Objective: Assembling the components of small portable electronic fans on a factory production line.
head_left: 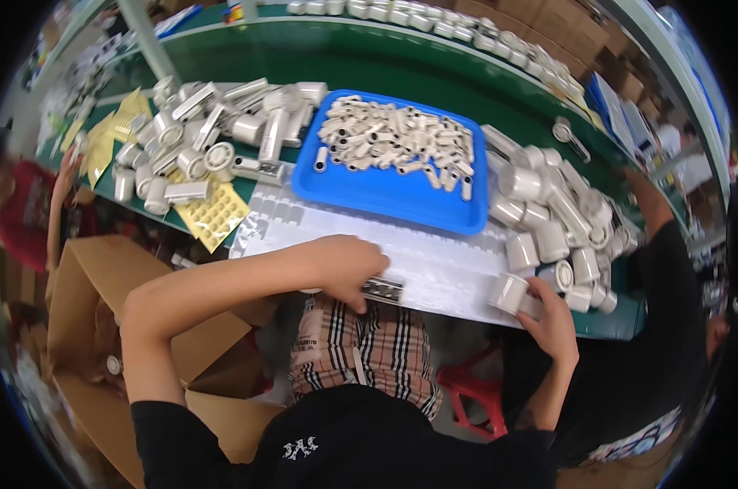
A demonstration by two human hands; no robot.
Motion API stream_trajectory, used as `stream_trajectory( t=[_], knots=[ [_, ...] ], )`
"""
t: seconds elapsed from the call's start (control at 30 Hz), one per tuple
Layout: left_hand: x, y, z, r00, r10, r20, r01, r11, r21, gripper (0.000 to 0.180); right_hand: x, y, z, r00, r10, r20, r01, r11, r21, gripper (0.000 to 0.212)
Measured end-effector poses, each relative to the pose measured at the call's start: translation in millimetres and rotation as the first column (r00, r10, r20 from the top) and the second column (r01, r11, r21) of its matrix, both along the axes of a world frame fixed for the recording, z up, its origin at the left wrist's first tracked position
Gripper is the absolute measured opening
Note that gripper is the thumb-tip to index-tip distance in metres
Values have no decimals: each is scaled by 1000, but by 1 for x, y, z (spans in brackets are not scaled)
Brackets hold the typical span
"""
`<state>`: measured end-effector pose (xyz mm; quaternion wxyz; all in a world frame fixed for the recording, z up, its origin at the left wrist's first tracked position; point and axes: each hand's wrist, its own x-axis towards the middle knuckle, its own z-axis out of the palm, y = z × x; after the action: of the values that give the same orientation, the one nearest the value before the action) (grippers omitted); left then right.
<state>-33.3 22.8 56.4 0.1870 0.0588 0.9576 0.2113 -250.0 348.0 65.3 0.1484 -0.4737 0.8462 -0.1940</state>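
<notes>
My left hand (349, 267) is closed around a white handheld device (383, 290) at the table's front edge, above my lap. One end of it sticks out past my fingers and shows a dark, patterned side; my palm hides the rest. To the right, my right hand (551, 320) grips a white device with a rounded head (508, 293) between thumb and fingers, over the corner of a white sheet (434, 273). Beyond the sheet, a blue tray (369, 202) holds many small white parts with dark ends (397, 138).
White device housings lie heaped left (194, 134) and right (552, 208) of the tray. Yellow sticker sheets (214, 213) rest under the left heap. An open cardboard box (100, 285) stands at my left, a red stool (477, 395) below. Other people's arms (650, 202) reach in at both sides.
</notes>
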Motion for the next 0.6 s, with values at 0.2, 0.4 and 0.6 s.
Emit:
stream_trajectory(
  t=[0.2,0.4,0.6],
  knots=[
    [-11,2,-6,987,114,-117,-121,991,-52,59,11,6,-13,948,-158,-276,143,987,-74,63],
    [30,-20,-13,920,148,-362,-187,979,-76,56,42,-41,35,980,-33,-195,-13,974,-228,50],
    [70,-34,-22,888,275,-369,-299,954,-10,47,47,-183,20,988,149,-41,-154,956,-249,39]
  ],
)
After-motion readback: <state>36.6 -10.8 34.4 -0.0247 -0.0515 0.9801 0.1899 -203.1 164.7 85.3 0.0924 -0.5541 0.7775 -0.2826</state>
